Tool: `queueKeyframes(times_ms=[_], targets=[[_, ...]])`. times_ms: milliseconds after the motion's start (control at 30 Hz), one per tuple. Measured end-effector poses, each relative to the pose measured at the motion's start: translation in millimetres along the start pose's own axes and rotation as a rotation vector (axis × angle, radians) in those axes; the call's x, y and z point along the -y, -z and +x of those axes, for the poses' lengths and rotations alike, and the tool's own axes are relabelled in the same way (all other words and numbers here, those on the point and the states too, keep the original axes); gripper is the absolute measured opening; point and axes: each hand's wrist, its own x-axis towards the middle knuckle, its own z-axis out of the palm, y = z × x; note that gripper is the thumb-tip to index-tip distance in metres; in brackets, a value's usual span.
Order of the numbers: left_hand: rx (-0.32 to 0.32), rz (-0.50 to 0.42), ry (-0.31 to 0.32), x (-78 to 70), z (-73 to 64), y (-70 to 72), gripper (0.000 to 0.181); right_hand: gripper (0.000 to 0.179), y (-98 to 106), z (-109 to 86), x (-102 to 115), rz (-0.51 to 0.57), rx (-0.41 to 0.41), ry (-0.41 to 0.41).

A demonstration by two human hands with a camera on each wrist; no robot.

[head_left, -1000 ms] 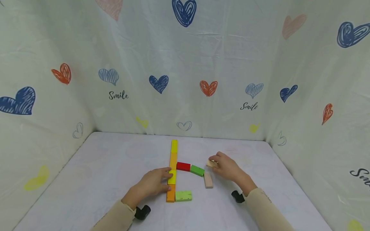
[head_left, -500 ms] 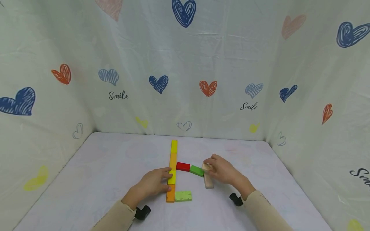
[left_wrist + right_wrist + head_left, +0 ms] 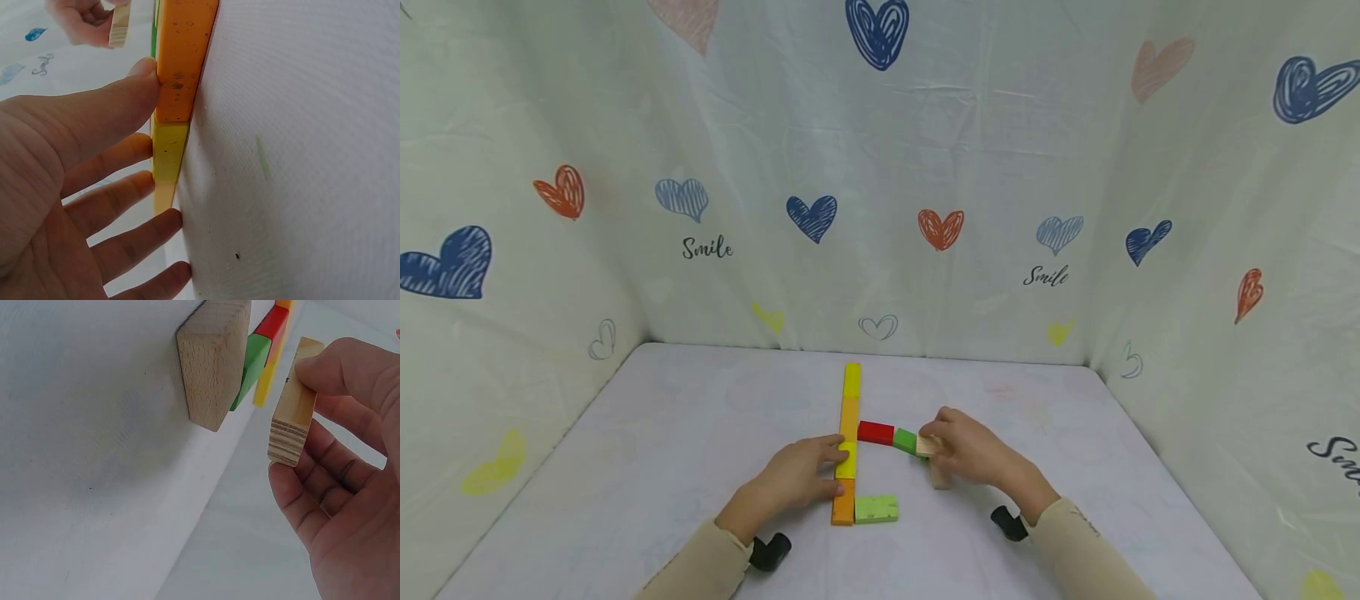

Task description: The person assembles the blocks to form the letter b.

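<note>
A straight row of yellow and orange blocks runs away from me on the table. My left hand rests its fingertips and thumb along the row's left side, fingers fairly straight; the left wrist view shows the thumb against an orange block. My right hand pinches a plain wooden block between thumb and fingers, raised off the table. From above, this block hides part of a green block. A red block links green to the row. Another plain wooden block lies partly hidden below my right hand.
A light green block lies against the near end of the row, on its right. Black wrist cameras sit by both sleeves. White cloth with printed hearts walls the table's back and sides.
My right hand has moved left and slightly nearer with the wooden block, from beyond the plain block on the table to over the green block. The left hand has stayed put.
</note>
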Motion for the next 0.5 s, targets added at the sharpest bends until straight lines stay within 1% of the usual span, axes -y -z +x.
queueKeyframes(times_ms=[100, 300, 500], targets=[[-0.002, 0.004, 0.0, -0.4, 0.0, 0.1, 0.054, 0.033, -0.8, -0.4, 1.3, 0.02, 0.019, 0.012], [-0.004, 0.011, 0.005, -1.7, 0.2, 0.2, 0.054, 0.035, -1.2, -0.8, 5.3, 0.053, 0.06, 0.003], [-0.006, 0.014, -0.001, -0.9, 0.9, -0.4, 0.054, 0.033, -3.0, -1.6, 10.0, 0.037, 0.097, 0.021]])
